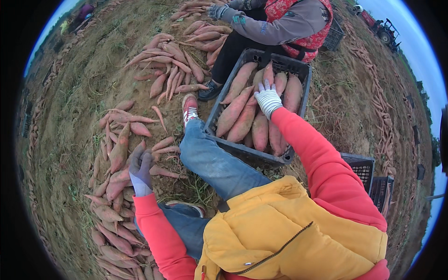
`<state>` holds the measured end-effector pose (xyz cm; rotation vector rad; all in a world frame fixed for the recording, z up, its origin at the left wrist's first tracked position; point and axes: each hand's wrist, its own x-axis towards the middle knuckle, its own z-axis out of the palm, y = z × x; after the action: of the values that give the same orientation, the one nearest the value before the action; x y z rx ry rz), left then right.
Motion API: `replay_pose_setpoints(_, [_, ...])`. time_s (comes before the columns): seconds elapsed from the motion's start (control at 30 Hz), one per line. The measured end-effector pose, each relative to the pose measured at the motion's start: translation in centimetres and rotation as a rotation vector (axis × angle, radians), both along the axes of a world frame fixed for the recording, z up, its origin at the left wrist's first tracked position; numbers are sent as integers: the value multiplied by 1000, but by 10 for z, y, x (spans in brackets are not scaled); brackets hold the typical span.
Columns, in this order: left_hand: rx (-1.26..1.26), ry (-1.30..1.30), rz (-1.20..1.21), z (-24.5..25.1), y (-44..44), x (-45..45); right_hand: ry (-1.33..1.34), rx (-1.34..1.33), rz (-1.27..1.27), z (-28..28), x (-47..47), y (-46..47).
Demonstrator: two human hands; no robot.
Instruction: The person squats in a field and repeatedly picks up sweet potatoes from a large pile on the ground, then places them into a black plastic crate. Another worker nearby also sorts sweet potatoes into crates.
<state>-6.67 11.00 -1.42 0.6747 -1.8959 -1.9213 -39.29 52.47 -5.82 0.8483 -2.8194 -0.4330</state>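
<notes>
My left hand (pixel 141 171), in a grey-and-white glove, is at the loose sweet potato pile (pixel 117 187) on the soil. Its fingers are bent beside a sweet potato (pixel 131 160) partly hidden behind them; whether they grip it I cannot tell. My right hand (pixel 268 98), in a striped white glove, lies with fingers spread on the sweet potatoes inside a black plastic crate (pixel 250 153). Just beyond its fingertips one sweet potato (pixel 268 72) points toward the far rim. Large sweet potatoes (pixel 233 117) lie lengthwise beside that hand.
Another person (pixel 280 24) in a red patterned vest sits beyond the crate, a gloved hand (pixel 217 11) near more sweet potatoes (pixel 206 35). My bent leg (pixel 213 157) stands between pile and crate. Further crates (pixel 358 168) stand behind my right arm. A tractor (pixel 385 33) is far right.
</notes>
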Motion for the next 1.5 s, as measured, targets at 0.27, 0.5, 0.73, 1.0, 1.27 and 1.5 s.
replay_pose_setpoints(0.27, [60, -30, 7, -8, -4, -6, -100, -34, 268, 46, 93, 3])
replay_pose_setpoints(0.5, [-8, -5, -46, 1, 6, -4, -459, -166, 437, 47, 136, -18])
replay_pose_setpoints(0.73, [1, 20, -65, 4, 7, 2, -81, -613, 279, 57, 55, -22])
replay_pose_setpoints(1.0, [80, 0, -36, -1, -14, -27, -303, -302, 59, 12, 37, -53])
replay_pose_setpoints(1.27, [247, 63, 28, 9, -46, -68, -603, -806, 267, 28, -29, -214])
replay_pose_setpoints(1.5, [186, -113, 159, -25, -95, -64, -1033, -771, -125, -100, -107, -431])
